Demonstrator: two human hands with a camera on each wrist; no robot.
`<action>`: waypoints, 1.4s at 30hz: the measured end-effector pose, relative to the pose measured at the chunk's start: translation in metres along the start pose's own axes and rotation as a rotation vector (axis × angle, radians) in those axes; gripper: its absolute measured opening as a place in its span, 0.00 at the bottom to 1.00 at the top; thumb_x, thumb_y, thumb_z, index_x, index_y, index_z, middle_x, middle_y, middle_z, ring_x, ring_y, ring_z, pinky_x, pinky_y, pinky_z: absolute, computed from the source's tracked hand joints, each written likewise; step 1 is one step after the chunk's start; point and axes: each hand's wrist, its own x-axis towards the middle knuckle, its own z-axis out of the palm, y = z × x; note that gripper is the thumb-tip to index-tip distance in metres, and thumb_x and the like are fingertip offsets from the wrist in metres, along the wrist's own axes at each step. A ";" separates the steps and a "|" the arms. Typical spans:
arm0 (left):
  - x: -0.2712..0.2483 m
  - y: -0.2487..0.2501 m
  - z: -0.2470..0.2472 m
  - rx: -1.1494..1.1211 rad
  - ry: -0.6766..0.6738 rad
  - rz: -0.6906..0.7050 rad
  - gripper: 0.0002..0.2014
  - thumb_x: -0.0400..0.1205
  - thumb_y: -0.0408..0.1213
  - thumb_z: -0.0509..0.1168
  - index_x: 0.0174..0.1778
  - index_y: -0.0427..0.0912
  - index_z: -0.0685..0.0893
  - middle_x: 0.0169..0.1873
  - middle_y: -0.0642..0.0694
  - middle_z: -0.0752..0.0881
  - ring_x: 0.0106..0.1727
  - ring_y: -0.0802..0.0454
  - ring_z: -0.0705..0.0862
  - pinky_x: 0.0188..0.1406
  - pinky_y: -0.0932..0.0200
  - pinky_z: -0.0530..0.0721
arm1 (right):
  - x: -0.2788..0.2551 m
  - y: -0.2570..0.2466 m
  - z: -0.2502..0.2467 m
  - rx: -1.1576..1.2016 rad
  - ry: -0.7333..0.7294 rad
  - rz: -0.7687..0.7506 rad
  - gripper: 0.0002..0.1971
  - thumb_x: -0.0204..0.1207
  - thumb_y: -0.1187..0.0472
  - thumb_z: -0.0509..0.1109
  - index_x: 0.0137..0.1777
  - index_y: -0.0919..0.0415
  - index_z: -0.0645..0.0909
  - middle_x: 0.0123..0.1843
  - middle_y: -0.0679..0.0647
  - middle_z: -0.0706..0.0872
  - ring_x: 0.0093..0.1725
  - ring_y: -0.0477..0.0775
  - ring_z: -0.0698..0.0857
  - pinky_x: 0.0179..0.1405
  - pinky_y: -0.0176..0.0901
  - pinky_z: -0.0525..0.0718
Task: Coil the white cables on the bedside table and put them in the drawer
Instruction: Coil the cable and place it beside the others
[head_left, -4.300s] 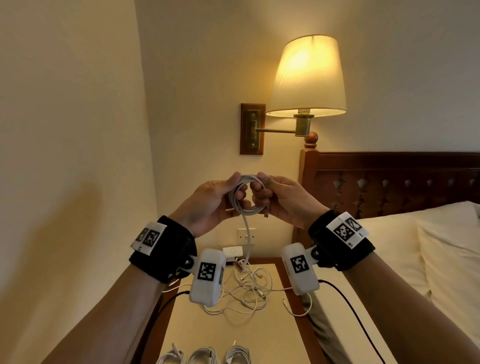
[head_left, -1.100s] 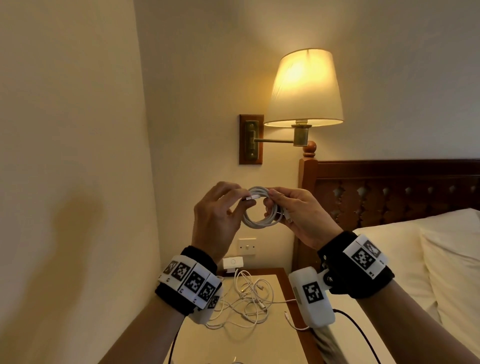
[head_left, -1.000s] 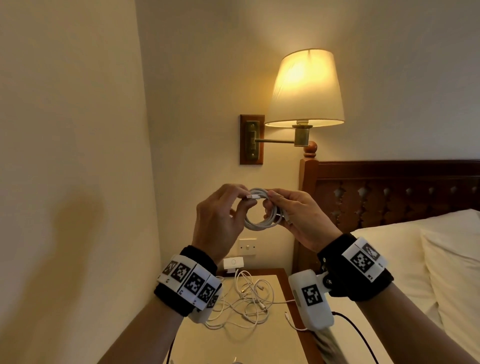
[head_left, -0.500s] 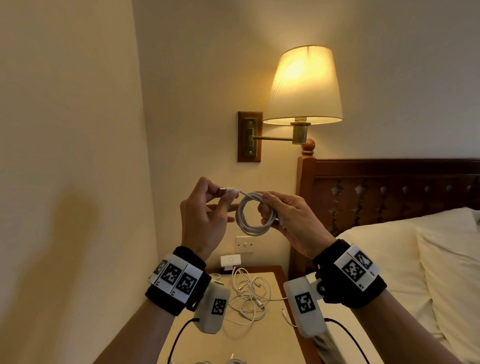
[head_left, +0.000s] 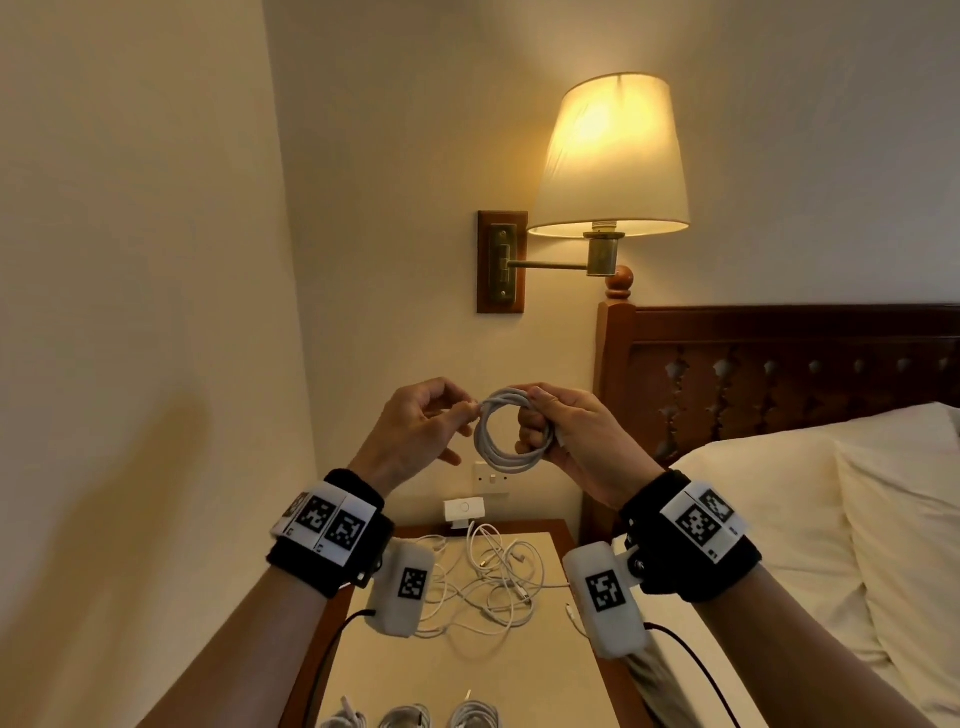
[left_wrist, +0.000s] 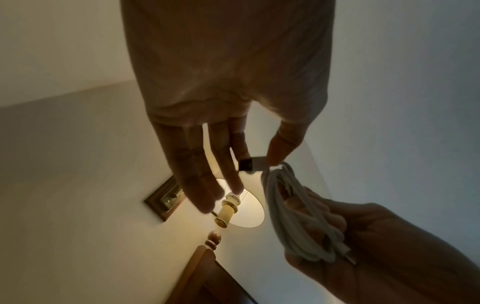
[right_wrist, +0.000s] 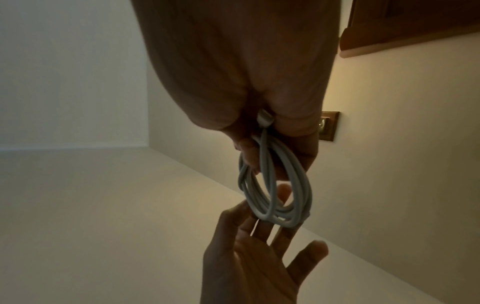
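in hand: my right hand gripped the coiled white cable; my left hand pinched its plug end.
done: three coils lay at bottom centre.
left: loose cable tangle on the bedside table; drawer unseen.

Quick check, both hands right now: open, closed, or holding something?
Left hand: thumb and forefinger pinch the plug end of the coiled white cable.
Right hand: fingers curled round the coil, gripping it.

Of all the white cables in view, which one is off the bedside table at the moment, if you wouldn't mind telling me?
The coiled white cable held up between both hands; the tangled cables and three finished coils lie on the bedside table.
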 end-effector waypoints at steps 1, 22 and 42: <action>0.000 0.001 0.000 0.000 -0.020 -0.019 0.06 0.84 0.37 0.64 0.50 0.38 0.83 0.46 0.40 0.89 0.49 0.43 0.88 0.35 0.52 0.88 | 0.002 0.000 0.001 -0.019 0.002 0.002 0.17 0.90 0.61 0.51 0.65 0.69 0.79 0.32 0.50 0.73 0.30 0.47 0.73 0.39 0.42 0.77; -0.006 -0.004 0.027 -0.158 -0.124 -0.318 0.21 0.84 0.55 0.54 0.42 0.45 0.86 0.36 0.49 0.83 0.44 0.51 0.77 0.48 0.49 0.70 | 0.008 0.028 -0.004 -0.015 0.017 0.064 0.15 0.89 0.64 0.51 0.61 0.67 0.79 0.32 0.51 0.72 0.29 0.46 0.69 0.35 0.39 0.72; -0.083 -0.099 0.082 -0.093 -0.135 -0.204 0.10 0.82 0.40 0.68 0.54 0.38 0.88 0.38 0.51 0.87 0.32 0.70 0.81 0.33 0.75 0.76 | -0.053 0.124 -0.027 -0.141 0.092 0.241 0.17 0.90 0.62 0.50 0.57 0.63 0.82 0.32 0.52 0.71 0.28 0.46 0.70 0.32 0.39 0.75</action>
